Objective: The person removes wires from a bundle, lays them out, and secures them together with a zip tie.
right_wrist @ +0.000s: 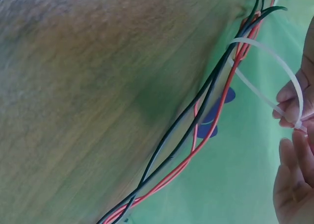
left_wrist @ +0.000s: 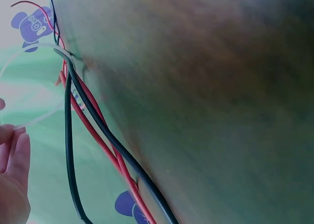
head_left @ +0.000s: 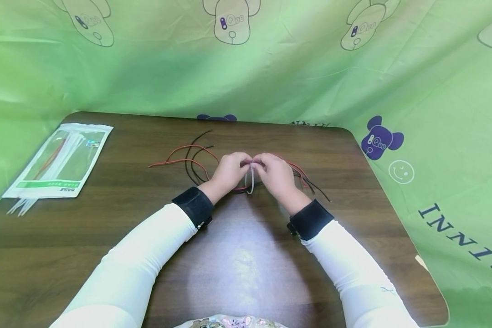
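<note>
A white cable tie (head_left: 252, 178) forms a loop around a bundle of red wires (right_wrist: 225, 92) and black wires (right_wrist: 169, 131). My left hand (head_left: 228, 171) pinches the tie near its top, where the ends meet. From the other side my right hand (head_left: 277, 177) also pinches it, fingertips close against the left ones. The loop is wide and hangs loose about the wires in the right wrist view. Fingers partly cover the tie's head. Wire ends fan out left and right beyond the hands.
A clear-and-white plastic bag (head_left: 51, 196) of cable ties lies at the table's left, with several white tie ends (head_left: 23, 206) poking out below it. Behind the brown wooden table (head_left: 119, 218) hangs a green printed cloth (head_left: 160, 73), which also runs down the right side.
</note>
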A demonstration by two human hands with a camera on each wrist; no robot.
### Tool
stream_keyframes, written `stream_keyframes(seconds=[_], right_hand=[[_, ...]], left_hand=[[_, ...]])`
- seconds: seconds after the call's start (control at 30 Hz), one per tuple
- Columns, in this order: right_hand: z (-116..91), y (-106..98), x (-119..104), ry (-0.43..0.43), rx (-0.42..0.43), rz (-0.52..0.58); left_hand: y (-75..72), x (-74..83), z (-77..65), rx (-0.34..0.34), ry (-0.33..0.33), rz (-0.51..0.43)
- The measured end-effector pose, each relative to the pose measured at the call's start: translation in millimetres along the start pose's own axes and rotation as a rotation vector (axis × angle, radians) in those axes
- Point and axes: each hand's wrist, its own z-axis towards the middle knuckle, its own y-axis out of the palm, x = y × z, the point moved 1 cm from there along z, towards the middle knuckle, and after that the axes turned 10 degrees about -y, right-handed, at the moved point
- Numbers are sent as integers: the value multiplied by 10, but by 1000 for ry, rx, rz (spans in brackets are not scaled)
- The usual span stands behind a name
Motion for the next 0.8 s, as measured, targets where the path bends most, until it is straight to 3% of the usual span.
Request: stream_keyframes(seconds=[0.13,0.37,0.6,0.8], right_hand=[[-14,8,-14,-49,36,-60],[-30,35,34,-105,66,-72],[-42,33,8,-142,68,-50],[-77,45,-14,-223,123,-67]], left_hand=[[-4,-9,-16,-16,21,16],[-63,-52,-72,-89,91,-4],[-56,-53,-46,7,179,95],[-58,-54,-43,28,188,118]])
